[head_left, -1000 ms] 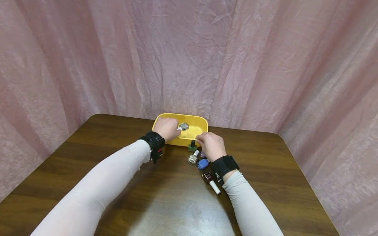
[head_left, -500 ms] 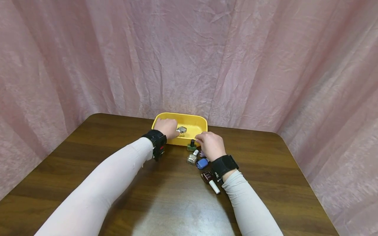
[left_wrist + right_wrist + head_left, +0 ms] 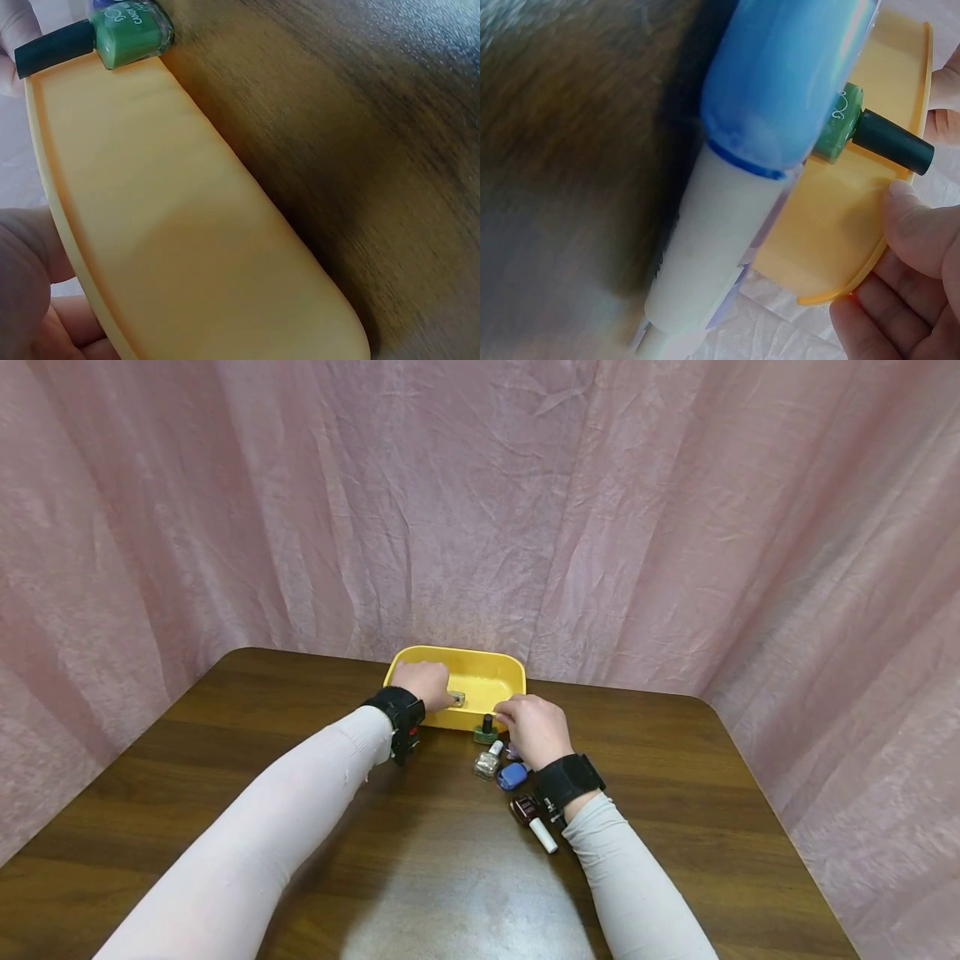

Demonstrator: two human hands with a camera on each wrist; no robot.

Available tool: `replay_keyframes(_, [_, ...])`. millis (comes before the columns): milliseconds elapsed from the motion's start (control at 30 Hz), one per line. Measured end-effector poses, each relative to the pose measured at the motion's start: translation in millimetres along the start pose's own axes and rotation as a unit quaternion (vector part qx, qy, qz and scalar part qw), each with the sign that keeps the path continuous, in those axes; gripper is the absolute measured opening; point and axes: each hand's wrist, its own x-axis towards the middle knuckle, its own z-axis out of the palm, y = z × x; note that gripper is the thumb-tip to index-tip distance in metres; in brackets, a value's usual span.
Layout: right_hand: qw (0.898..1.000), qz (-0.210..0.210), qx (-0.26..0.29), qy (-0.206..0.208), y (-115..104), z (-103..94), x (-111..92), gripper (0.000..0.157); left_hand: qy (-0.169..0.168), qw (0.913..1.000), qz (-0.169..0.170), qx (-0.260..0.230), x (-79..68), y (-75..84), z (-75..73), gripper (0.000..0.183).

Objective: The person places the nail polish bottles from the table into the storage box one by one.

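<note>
My left hand (image 3: pixel 423 683) reaches into a yellow plastic bin (image 3: pixel 491 667) and holds a silver glitter nail polish bottle (image 3: pixel 457 699), mostly hidden behind the fingers and low in the bin. At the bin's front right corner, my right hand (image 3: pixel 536 727) pinches the rim, thumb outside and fingers inside, as the right wrist view shows. A green nail polish bottle (image 3: pixel 840 124) with a black cap stands against the bin's front wall. Closest to my right wrist is a blue nail polish bottle (image 3: pixel 513 776), with a purple bottle (image 3: pixel 513 751) partly covered behind it.
Another glitter bottle (image 3: pixel 486 765) with a whitish cap lies left of the blue one. Nearer me, a dark red nail polish bottle (image 3: pixel 526 810) lies with its white cap toward me. The wooden table (image 3: pixel 300 710) ends at a pink curtain (image 3: pixel 480 527).
My left hand has tilted and lowered the glitter bottle into the bin, so less of it shows. The right hand stays at the rim.
</note>
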Motion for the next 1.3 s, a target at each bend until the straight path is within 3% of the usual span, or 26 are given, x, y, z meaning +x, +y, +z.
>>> replay_keyframes(100, [1.0,0.0,0.0,-0.001,0,0.0,0,0.009,-0.005,0.9999,-0.008,0.008,4.9,-2.3,2.4,0.046])
replay_keyframes(267, [1.0,0.0,-0.001,0.0,-1,-0.4,0,0.009,-0.003,0.9997,-0.019,0.016,26.4,-13.1,18.4,0.039])
replay_keyframes(333, [1.0,0.0,-0.001,-0.001,-1,-0.4,0,0.009,0.003,0.9997,-0.02,0.015,26.5,-13.5,19.2,0.038])
replay_keyframes(433, [1.0,0.001,-0.001,-0.002,-1,-0.5,0,0.008,0.003,0.9996,-0.025,0.011,9.9,-5.0,6.6,0.039])
replay_keyframes(533, [1.0,-0.001,-0.003,-0.001,-1,0.0,0,0.008,0.005,0.9996,-0.028,0.007,2.5,-0.6,1.5,0.039])
replay_keyframes(867, [1.0,-0.005,-0.006,-0.001,-1,0.2,0,0.008,-0.031,0.9989,-0.03,0.018,29.3,-13.4,14.5,0.039])
replay_keyframes(1033, [1.0,-0.005,-0.008,-0.002,-1,0.4,-1,0.009,-0.038,0.9987,-0.032,0.014,14.9,-6.9,3.9,0.039])
replay_keyframes(1300, [1.0,-0.002,-0.005,-0.003,-1,-1.1,0,0.009,0.009,0.9997,-0.022,0.01,-10.4,-3.2,-7.4,0.047])
